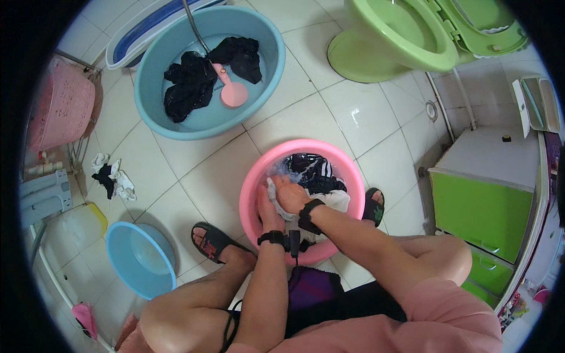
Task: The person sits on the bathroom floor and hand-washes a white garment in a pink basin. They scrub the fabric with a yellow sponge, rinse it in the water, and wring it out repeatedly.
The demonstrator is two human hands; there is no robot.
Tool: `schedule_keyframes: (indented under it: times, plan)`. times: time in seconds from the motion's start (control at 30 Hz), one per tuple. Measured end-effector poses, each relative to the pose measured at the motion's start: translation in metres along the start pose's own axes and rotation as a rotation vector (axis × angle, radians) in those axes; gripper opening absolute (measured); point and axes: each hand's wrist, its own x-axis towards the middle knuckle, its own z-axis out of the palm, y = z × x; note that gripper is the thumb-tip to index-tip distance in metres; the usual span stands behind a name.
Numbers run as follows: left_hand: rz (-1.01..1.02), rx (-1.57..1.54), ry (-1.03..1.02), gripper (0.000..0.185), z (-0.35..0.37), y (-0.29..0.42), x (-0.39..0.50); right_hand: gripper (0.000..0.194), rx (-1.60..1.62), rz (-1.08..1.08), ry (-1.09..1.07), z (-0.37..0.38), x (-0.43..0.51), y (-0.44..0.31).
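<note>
A pink plastic basin [304,144] of water stands on the floor between my feet. Inside it, my left hand [269,209] and my right hand [290,196] are pressed close together with a light grey-white wet cloth [287,215] gripped between them. Past my right fingers lies a soaked black garment with white stripes [320,176], and suds float beside it. A white cloth [333,200] rests at the basin's right side, near my right wrist. My fingertips are partly hidden in the water and cloth.
A large blue tub [145,117] holds black garments [190,88] and a pink shower head [234,94]. Small black and white clothes [117,176] lie on the tiles. Around me are a smaller blue basin [140,260], a green toilet [375,53] and a green-fronted cabinet [479,216].
</note>
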Motion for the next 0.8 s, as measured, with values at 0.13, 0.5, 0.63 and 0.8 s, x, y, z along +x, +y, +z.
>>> schedule_keyframes:
  times: [0.13, 0.5, 0.63, 0.8]
  plan:
    - [-0.151, -0.023, -0.122, 0.046, -0.018, 0.002, 0.005, 0.041, 0.17, 0.024, 0.034, -0.041, -0.048, -0.038]
    - [-0.143, 0.078, 0.036, 0.046, -0.028, -0.006, 0.008, 0.037, 0.081, -0.045, 0.194, 0.0, 0.022, 0.028]
    - [-0.119, -0.178, -0.15, 0.061, -0.025, 0.005, 0.008, 0.042, -0.107, 0.036, 0.0, 0.002, 0.003, -0.016]
    - [-0.253, -0.14, -0.182, 0.047, -0.031, 0.006, -0.001, 0.037, 0.165, -0.129, 0.038, -0.023, -0.043, -0.04]
